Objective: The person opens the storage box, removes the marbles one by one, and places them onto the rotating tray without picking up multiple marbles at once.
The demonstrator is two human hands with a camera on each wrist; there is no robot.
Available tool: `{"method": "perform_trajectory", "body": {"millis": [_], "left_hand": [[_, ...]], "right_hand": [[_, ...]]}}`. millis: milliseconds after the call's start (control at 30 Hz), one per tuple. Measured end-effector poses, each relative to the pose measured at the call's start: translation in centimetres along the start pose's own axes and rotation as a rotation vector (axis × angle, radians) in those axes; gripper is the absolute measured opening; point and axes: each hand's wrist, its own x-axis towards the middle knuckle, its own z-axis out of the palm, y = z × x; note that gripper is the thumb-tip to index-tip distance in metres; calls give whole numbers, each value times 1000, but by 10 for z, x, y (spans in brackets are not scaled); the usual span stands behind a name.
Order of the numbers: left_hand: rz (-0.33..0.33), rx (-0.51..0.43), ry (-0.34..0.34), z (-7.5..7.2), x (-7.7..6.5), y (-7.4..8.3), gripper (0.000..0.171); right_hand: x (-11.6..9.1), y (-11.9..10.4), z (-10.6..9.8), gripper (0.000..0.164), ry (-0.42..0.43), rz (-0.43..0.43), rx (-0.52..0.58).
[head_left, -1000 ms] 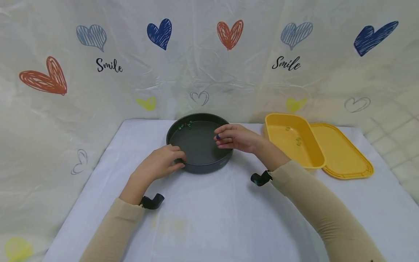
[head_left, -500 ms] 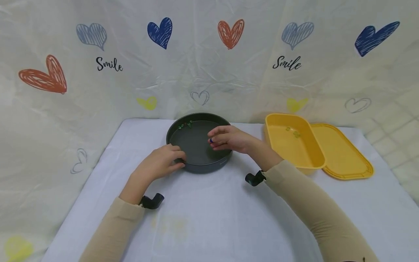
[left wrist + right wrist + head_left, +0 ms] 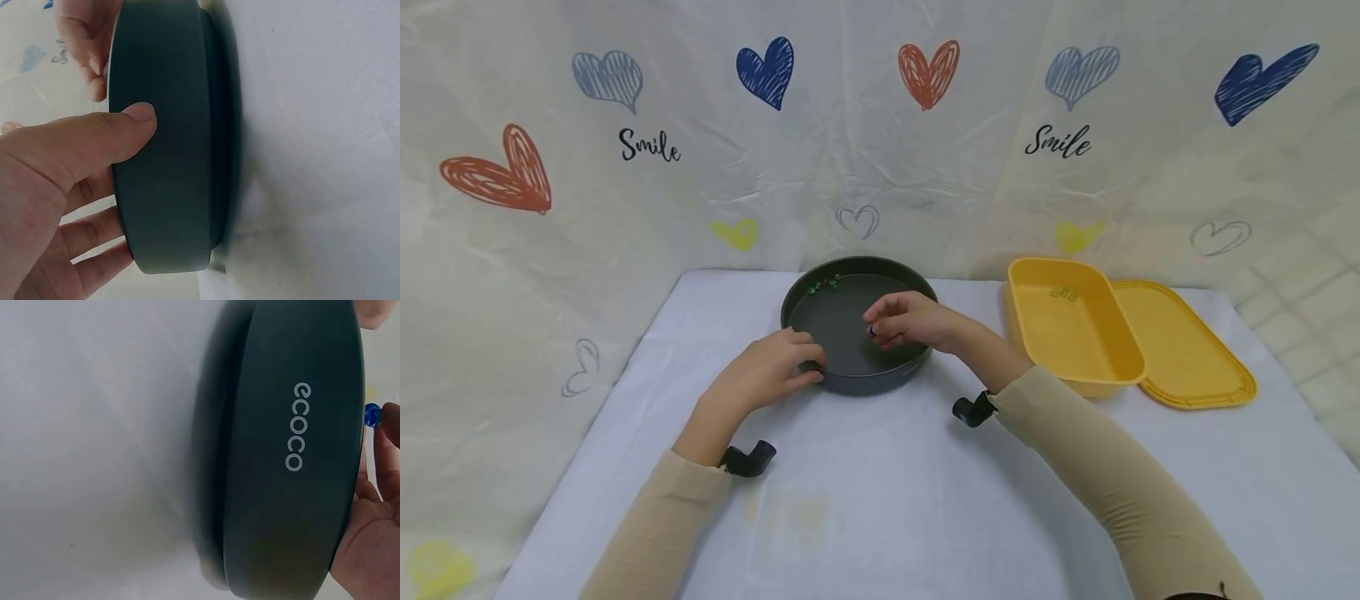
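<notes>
A round dark pan (image 3: pixel 850 385) stands on the table, marked "ecoco" on its outer wall in the right wrist view. My left hand (image 3: pixel 767 367) grips its near-left rim, the thumb (image 3: pixel 140 119) on the outer wall and the other fingers over the edge. My right hand (image 3: pixel 917 321) is over the pan's right part and pinches a small blue glass marble (image 3: pixel 373 415) between thumb and fingers. Several small green marbles (image 3: pixel 823 286) lie together inside the pan along its far-left wall.
Right of the pan stands a yellow box (image 3: pixel 1075 358) with a few clear marbles (image 3: pixel 1063 293) near its far end. Its yellow lid (image 3: pixel 1195 358) lies beside it on the white cloth (image 3: pixel 880 500). A printed curtain (image 3: pixel 865 167) hangs behind.
My right hand has moved left and slightly down over the pan with the blue marble. The clear marbles in the yellow box have rolled together. My left hand has stayed on the rim.
</notes>
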Motion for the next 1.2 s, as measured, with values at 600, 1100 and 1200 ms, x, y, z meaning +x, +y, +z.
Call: {"method": "perform_trajectory", "body": {"millis": [600, 1100, 1200], "left_hand": [[13, 14, -2, 2, 3, 1, 11], [-9, 16, -9, 0, 1, 0, 12], [-7, 15, -5, -1, 0, 0, 11]], "right_hand": [[5, 1, 8, 23, -97, 32, -414], [8, -3, 11, 21, -114, 49, -483], [8, -3, 8, 23, -105, 15, -455]]}}
